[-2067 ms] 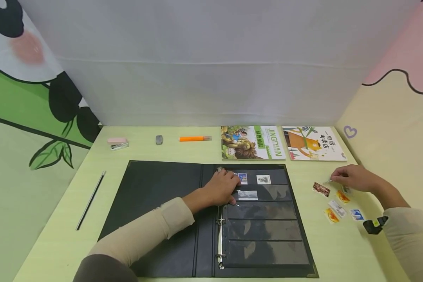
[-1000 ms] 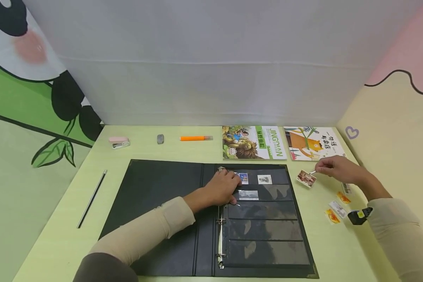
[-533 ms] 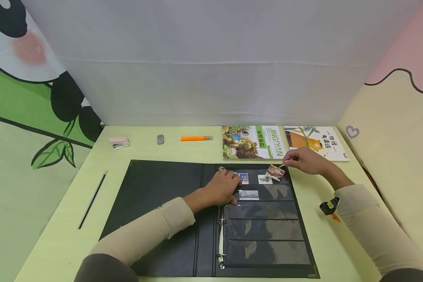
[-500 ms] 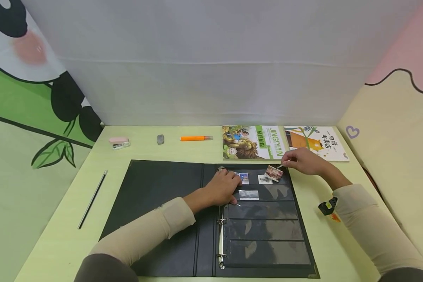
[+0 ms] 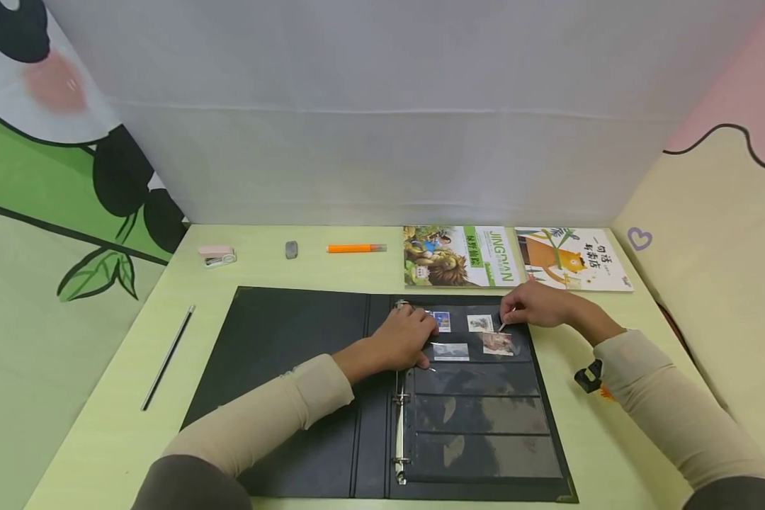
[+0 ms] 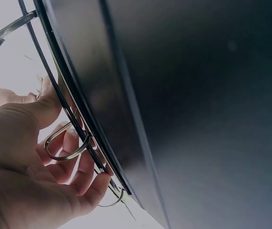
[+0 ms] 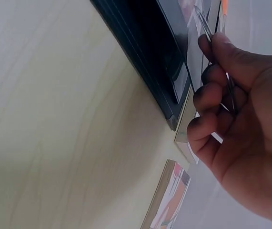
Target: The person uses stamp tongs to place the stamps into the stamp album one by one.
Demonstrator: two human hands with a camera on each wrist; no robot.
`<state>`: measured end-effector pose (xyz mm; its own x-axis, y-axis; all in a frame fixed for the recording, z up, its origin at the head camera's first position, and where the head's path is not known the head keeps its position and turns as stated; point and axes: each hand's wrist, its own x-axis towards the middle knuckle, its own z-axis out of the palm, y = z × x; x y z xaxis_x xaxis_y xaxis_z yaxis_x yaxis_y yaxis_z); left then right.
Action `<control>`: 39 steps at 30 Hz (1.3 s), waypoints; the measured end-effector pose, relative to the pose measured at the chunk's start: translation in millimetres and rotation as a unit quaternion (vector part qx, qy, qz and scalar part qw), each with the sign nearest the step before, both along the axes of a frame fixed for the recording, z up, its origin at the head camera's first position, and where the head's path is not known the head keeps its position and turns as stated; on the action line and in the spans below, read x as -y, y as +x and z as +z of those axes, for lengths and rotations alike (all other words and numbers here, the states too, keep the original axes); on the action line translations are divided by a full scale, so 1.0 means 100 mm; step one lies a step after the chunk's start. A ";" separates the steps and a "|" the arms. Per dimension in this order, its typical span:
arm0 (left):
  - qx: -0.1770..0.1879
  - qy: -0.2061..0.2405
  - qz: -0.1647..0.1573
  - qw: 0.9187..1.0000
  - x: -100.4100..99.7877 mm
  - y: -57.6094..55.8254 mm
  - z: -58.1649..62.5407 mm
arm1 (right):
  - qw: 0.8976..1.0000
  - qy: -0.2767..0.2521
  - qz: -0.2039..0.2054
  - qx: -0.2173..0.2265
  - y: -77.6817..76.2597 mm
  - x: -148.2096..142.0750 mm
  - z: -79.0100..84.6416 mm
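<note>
A black ring-binder stamp album (image 5: 299,375) lies open on the table, with a clear pocket page (image 5: 478,418) on its right side. My left hand (image 5: 400,338) rests on the page beside the metal rings (image 6: 66,145), its fingers loosely bent. My right hand (image 5: 535,304) pinches metal tweezers (image 7: 203,24) at the album's right edge. The tweezer tips meet the top of a reddish-brown stamp (image 5: 497,344), which lies at the second row. To its left is a grey stamp (image 5: 450,352). Above are a black-and-white stamp (image 5: 480,324) and a blue stamp (image 5: 443,321), partly hidden by the left hand.
Two picture books (image 5: 462,256) lie behind the album. Along the back left are an orange pen (image 5: 355,248), a grey eraser (image 5: 291,249) and a pink stapler (image 5: 217,256). A dark pencil (image 5: 168,358) lies left. The right sleeve covers most loose stamps.
With the tweezers, my right hand has carried the reddish-brown stamp left from the table onto the page, then down to the second row. My left hand has stayed put.
</note>
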<state>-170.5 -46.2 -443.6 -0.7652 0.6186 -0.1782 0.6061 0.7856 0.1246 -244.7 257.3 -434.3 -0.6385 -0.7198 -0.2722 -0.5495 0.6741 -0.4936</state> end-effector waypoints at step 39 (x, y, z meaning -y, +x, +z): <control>-0.037 -0.034 -0.059 0.997 0.11 0.49 0.18 | 0.979 0.007 -0.205 -0.021 0.49 -1.28 0.23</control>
<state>-121.9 -57.0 -425.2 -0.7000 0.6939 -0.1685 0.7008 0.7129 0.0244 -195.9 385.1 -411.6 -0.8837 -0.3971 -0.2479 -0.2510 0.8489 -0.4651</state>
